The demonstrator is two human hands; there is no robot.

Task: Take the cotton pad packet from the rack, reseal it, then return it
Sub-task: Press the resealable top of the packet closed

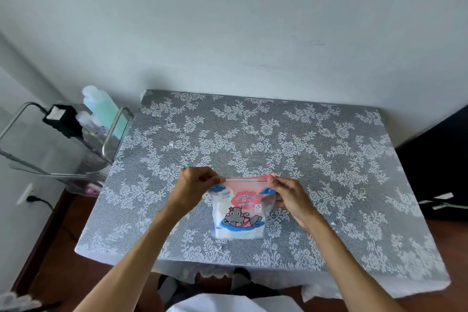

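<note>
Nearest the lens, at 6 o'clock: a white garment's edge (pixel 228 305), with two bare forearms reaching up from it toward the middle of the view. Left hand (pixel 195 186) curled, thumb and fingers pinching the left end of the pink top strip of the cotton pad packet (pixel 240 213); right hand (pixel 291 197) pinching the strip's right end, its other fingers folded behind the bag's side. Packet held upright between both hands, base resting on or just above the lace tablecloth (pixel 316 159), clear body showing white pads and a cartoon animal over a blue patch. Whether the zip strip was fully closed: could not tell. Around the packet, grey-and-white floral lace covering the table (pixel 379 284) out to every edge. At 9 o'clock, just beside the table's left edge, a metal rack (pixel 111 134) carrying a pale green bottle (pixel 101 106) and a black box (pixel 62 119). At 8 o'clock, low on the wall, an outlet with a black plug (pixel 31 196).
</note>
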